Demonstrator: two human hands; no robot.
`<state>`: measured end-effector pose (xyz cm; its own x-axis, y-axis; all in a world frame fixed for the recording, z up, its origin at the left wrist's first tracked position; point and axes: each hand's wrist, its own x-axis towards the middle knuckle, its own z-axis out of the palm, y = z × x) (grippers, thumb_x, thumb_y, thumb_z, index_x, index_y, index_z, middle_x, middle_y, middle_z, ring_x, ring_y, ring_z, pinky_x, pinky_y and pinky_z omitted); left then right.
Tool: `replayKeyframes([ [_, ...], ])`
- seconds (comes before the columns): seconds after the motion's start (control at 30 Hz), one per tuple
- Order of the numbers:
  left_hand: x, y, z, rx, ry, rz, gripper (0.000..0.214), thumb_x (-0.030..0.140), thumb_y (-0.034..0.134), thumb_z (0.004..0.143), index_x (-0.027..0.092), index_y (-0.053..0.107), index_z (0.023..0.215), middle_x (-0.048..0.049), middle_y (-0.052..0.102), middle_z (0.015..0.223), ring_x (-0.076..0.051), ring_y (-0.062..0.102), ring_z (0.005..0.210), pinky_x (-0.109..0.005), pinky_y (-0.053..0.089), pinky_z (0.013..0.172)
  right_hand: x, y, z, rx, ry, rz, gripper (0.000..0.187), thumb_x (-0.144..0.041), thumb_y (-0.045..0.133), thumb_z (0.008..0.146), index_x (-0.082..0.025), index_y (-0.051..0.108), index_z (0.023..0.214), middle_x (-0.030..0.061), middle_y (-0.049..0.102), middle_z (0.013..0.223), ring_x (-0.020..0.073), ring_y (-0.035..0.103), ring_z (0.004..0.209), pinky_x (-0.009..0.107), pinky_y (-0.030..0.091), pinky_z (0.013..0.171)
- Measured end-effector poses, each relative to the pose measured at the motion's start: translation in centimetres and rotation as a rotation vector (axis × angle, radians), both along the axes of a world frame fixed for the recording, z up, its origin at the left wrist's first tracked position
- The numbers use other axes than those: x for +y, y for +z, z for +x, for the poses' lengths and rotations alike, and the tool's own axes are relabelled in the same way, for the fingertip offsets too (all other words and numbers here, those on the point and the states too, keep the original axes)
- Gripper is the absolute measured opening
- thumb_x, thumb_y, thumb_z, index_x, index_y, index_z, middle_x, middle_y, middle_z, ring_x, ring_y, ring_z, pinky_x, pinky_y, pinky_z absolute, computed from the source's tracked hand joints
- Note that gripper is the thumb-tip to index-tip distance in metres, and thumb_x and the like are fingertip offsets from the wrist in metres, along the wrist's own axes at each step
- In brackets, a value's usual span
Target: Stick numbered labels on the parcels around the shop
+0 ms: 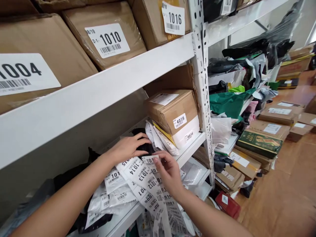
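My right hand (170,172) pinches a white number label (149,160) between thumb and finger, its strip end lying against a dark parcel. From there long strips of printed barcode labels (145,176) hang down over the shelf edge. My left hand (132,145) reaches in beside it, fingers bent over a black plastic parcel (138,131), most of which is hidden under the hand and the strips. Several white labelled parcels (115,194) lie under my left forearm. Just past my fingers lean thin white packets (161,138).
A carton marked 4039 (172,107) sits on a white box marked 4038 (189,133), near the perforated shelf post (203,89). Above my arms runs a white shelf beam (103,95) with numbered cartons (108,36). Parcels (259,144) crowd the wooden floor to the right.
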<state>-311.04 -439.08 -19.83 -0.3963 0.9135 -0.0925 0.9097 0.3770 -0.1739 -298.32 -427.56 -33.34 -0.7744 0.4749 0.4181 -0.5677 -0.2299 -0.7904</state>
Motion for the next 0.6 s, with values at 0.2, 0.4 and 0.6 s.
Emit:
replayKeyframes([
  [0.2, -0.7, -1.4, -1.5, -0.075, 0.092, 0.007, 0.039, 0.05, 0.053, 0.088, 0.033, 0.048, 0.123, -0.0032, 0.028, 0.155, -0.026, 0.062, 0.109, -0.036, 0.05, 0.087, 0.4, 0.5, -1.1, 0.069, -0.115, 0.479, 0.007, -0.019, 0.045, 0.094, -0.02, 0.051, 0.096, 0.0121, 0.053, 0.125, 0.0225, 0.046, 0.125, 0.04, 0.038, 0.1],
  [0.4, -1.0, -2.1, -2.0, -0.136, 0.174, 0.091, 0.052, 0.043, 0.063, 0.083, 0.03, 0.04, 0.127, -0.0072, 0.037, 0.148, -0.027, 0.061, 0.11, -0.037, 0.051, 0.084, 0.9, 0.4, -2.4, -0.123, 0.025, 0.481, 0.011, -0.027, 0.039, 0.097, -0.022, 0.04, 0.087, 0.0073, 0.056, 0.099, 0.0203, 0.054, 0.096, 0.035, 0.045, 0.083],
  [0.6, -1.6, -2.7, -3.1, -0.181, 0.208, 0.117, 0.061, 0.054, 0.068, 0.075, 0.027, 0.041, 0.122, -0.0097, 0.038, 0.147, -0.029, 0.06, 0.113, -0.04, 0.051, 0.088, 0.8, -0.2, -2.6, -0.082, 0.015, 0.499, 0.009, -0.021, 0.037, 0.096, -0.023, 0.041, 0.088, 0.0043, 0.047, 0.091, 0.0175, 0.051, 0.085, 0.034, 0.045, 0.077],
])
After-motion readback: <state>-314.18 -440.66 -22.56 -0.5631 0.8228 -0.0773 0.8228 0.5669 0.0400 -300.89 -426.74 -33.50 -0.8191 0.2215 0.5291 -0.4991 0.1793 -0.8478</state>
